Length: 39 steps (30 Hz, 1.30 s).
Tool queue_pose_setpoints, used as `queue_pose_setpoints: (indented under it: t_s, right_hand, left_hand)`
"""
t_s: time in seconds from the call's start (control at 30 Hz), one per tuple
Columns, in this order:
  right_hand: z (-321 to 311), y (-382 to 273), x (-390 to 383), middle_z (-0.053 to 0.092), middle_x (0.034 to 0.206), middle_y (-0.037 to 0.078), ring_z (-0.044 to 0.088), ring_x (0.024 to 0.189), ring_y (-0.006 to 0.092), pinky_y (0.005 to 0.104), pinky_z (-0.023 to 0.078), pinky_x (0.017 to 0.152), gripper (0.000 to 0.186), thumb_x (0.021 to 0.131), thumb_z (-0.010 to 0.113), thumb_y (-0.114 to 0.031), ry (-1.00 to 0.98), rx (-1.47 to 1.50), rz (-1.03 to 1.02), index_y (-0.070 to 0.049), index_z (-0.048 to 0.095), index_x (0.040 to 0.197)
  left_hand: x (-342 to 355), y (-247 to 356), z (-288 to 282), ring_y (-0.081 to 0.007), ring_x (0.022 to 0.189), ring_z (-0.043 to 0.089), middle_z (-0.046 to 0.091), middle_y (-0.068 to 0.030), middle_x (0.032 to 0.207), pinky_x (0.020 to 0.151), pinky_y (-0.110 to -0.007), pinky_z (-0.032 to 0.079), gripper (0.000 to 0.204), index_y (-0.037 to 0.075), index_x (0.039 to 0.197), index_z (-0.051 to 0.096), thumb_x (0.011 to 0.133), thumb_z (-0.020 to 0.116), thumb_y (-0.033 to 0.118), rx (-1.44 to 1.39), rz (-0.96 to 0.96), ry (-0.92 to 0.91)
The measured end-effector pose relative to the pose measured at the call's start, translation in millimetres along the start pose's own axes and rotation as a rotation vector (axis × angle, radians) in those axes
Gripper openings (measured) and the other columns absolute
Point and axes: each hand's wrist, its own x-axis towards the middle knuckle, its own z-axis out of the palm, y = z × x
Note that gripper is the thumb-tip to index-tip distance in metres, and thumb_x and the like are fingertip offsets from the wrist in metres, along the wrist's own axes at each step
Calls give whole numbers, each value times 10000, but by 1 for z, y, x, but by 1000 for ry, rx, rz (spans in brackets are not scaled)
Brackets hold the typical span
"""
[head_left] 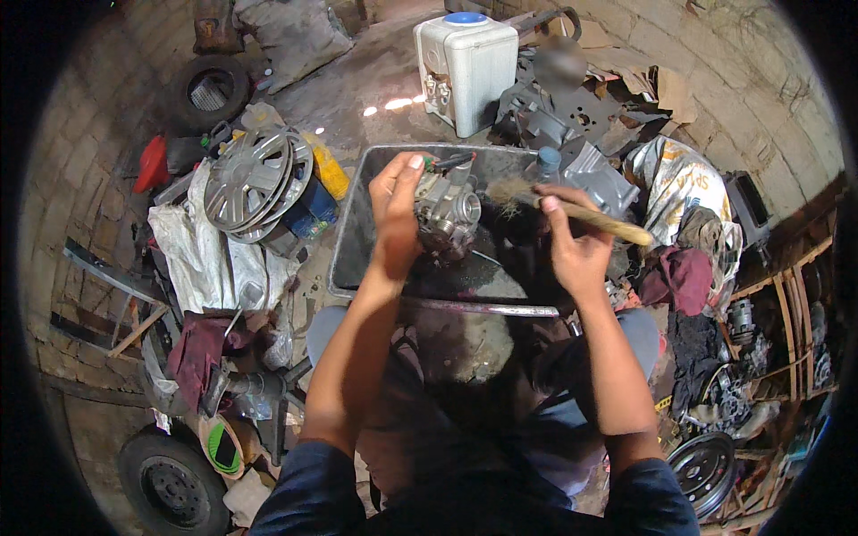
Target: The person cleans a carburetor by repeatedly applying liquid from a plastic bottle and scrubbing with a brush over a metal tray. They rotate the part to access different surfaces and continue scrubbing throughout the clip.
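Observation:
My left hand (pixel 393 204) is closed on a greasy metal carburetor (pixel 454 213), holding it up over a black plastic tub (pixel 344 259). Short dark wires with a green and a red end (pixel 451 162) stick out from its top, close to my thumb. In my right hand (pixel 579 252) is a brush (pixel 617 221) with a wooden handle, gripped between thumb and fingers. Its frayed, pale bristles point left at the carburetor, with a small gap between them. Dark wet residue lies in the tub's bottom, and a thin metal rod (pixel 485 258) shows there.
A pale metal bar (pixel 483 309) lies along the tub's near edge, by my knees. Beyond stands a white jug (pixel 465 76) with a blue cap. Wheel covers (pixel 250 183) and a white sack (pixel 192 259) crowd the left; metal parts (pixel 599 179) and a maroon cloth (pixel 677 279) the right.

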Motion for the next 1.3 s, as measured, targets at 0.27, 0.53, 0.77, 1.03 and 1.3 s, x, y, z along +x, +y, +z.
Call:
queue_pose_setpoints:
  t_s: [0.27, 0.53, 0.77, 1.03, 1.3]
  right_hand:
    - [-10, -15, 11, 708, 1213, 153, 624, 1230, 288, 398, 474, 1068, 204, 987, 694, -156, -48, -194, -133, -16, 764, 1118]
    - [18, -23, -3, 587, 1178, 168, 631, 1096, 326, 390, 494, 982, 199, 970, 663, -26, -203, -166, -179, -51, 734, 1154]
    - [38, -22, -22, 622, 1076, 159, 641, 1005, 315, 377, 524, 889, 543, 699, 954, -134, -301, -205, -63, 15, 690, 1149]
    - [51, -18, -17, 637, 1023, 104, 625, 979, 240, 320, 488, 889, 384, 824, 880, -193, -439, 43, 292, 23, 699, 1084]
    - [65, -29, -14, 599, 1104, 120, 620, 1030, 260, 361, 518, 887, 518, 689, 931, 9, -66, -20, -44, -26, 725, 1162]
  left_hand:
    - [-7, -7, -5, -269, 973, 733, 713, -193, 1130, 883, -394, 609, 570, -31, 1289, 600, 1102, 365, 455, -358, -98, -33]
    - [8, -40, -17, -320, 1005, 713, 704, -193, 1122, 951, -480, 586, 608, 0, 1252, 620, 1087, 376, 532, -586, -49, 18]
    - [21, -35, -12, -353, 895, 674, 699, -204, 944, 858, -469, 567, 532, 35, 1037, 673, 1041, 458, 521, -927, -218, -28]
    - [22, -31, 2, -347, 925, 673, 693, -217, 1029, 850, -502, 585, 659, 51, 1125, 648, 1085, 312, 617, -829, -141, -156]
    - [32, -13, -25, -323, 1035, 712, 698, -188, 1224, 912, -504, 607, 786, 88, 1282, 616, 995, 366, 776, -491, -443, -5]
